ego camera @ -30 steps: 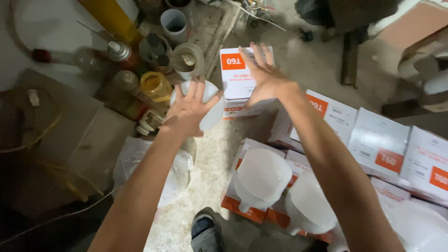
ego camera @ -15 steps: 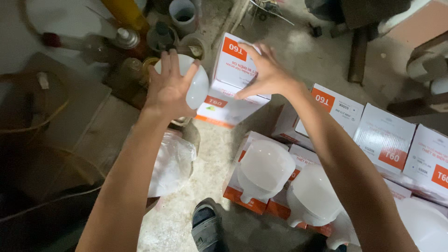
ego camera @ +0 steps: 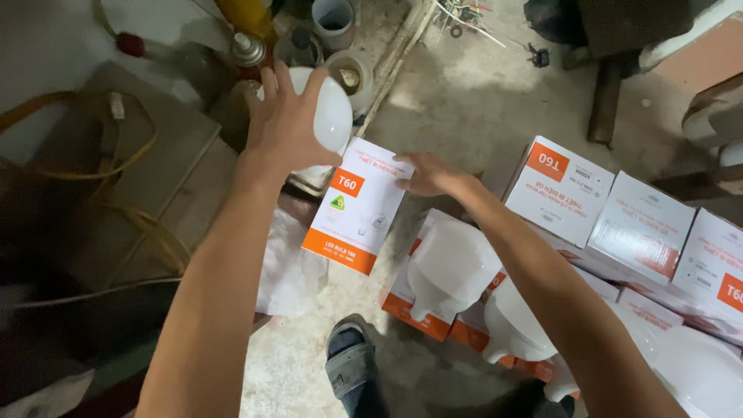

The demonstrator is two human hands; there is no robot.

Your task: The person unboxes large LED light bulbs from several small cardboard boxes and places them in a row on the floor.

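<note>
My left hand (ego camera: 285,124) grips a large white bulb (ego camera: 331,116) from above, holding it up over the floor. My right hand (ego camera: 427,173) holds the far edge of a white and orange bulb box (ego camera: 356,207), which is tilted and lifted off the ground just below the bulb. Bulb and box are close together, the bulb's lower edge nearly at the box's top corner.
Two white bulbs (ego camera: 453,267) (ego camera: 520,317) lie on orange-trimmed boxes on the concrete floor. More closed boxes (ego camera: 561,190) line the right side. Cans, bottles and cups (ego camera: 339,19) crowd the top left, with cardboard (ego camera: 139,178) and cord. A sandalled foot (ego camera: 352,368) is below.
Both hands have come toward me. The left hand carried the bulb down and right; the right hand pulled the box off the floor and tilted it under the bulb.
</note>
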